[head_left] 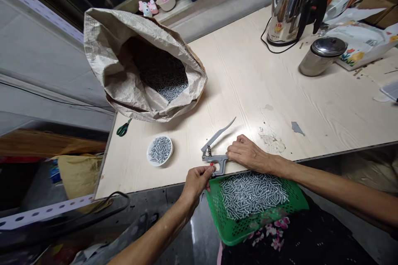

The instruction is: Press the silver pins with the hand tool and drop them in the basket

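A small grey metal press tool [214, 149] with a long lever sticks up at the near edge of the pale wooden table [248, 91]. My right hand [247, 153] is closed over the tool's base. My left hand [199, 178] pinches a small red-tipped piece at the tool's jaw. Just below, on my lap, a green plastic basket [236, 227] holds several small silver metal pieces [253, 192]. A white dish [159, 150] of the same silver pieces sits on the table left of the tool.
A large open paper sack [124, 70] of silver pieces stands at the table's back left, green-handled scissors [123, 128] beside it. A steel kettle [290, 10], a steel cup [321, 56] and printed bags [363, 45] lie at the far right.
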Available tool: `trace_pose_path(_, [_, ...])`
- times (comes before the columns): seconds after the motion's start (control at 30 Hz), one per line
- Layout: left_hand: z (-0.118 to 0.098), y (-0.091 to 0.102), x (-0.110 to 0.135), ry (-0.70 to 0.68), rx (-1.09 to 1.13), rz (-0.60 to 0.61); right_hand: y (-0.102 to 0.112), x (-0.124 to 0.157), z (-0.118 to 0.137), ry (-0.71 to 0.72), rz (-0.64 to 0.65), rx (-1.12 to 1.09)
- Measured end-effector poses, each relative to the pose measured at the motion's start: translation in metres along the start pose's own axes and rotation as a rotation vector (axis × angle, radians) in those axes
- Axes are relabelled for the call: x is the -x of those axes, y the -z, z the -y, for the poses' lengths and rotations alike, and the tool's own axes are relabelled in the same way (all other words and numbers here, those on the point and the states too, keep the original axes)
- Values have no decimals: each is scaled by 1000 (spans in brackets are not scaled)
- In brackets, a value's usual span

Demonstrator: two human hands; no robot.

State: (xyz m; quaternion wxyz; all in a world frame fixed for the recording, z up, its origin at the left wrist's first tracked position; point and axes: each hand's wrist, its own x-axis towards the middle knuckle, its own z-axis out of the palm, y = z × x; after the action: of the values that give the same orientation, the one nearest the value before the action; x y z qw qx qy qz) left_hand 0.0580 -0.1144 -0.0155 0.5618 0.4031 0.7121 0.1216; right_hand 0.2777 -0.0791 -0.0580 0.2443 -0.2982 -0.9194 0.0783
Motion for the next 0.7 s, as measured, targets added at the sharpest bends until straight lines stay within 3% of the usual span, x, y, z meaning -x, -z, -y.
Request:
trace_pose_path(0.4, [-9,2,-5,105,47,51,2,-1,-12,-31,98,21])
trace_pose_path(0.57, [-13,3,-4,114,47,60,4,-12,-30,-233,-21,124])
trace_pose_path(0.7, [-14,2,-2,114,43,49,0,-25,-45,-334,89,184])
